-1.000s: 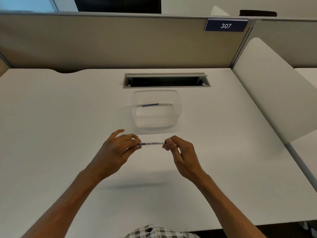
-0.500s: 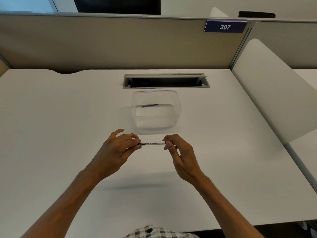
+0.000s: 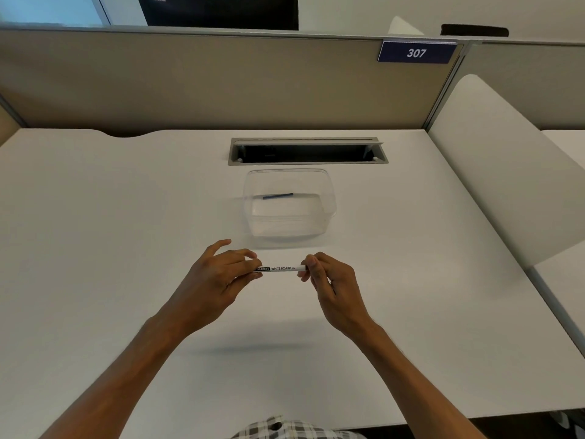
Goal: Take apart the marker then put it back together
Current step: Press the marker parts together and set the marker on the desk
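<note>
Pinching each end, the fingers of the left hand and those of the right hand hold the marker level between them, above the worktop, label facing up. That two-ended grip looks set for twisting or pulling an end piece; which end, I can't tell. Just beyond sits a clear tub with a thin dark rod inside, probably a part kept from rolling off.

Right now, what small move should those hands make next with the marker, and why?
Probably twist or pull the ends apart. The left hand and right hand each pinch one end of the marker, held level above the desk, and a thin dark piece already lies in the clear tub.
</note>
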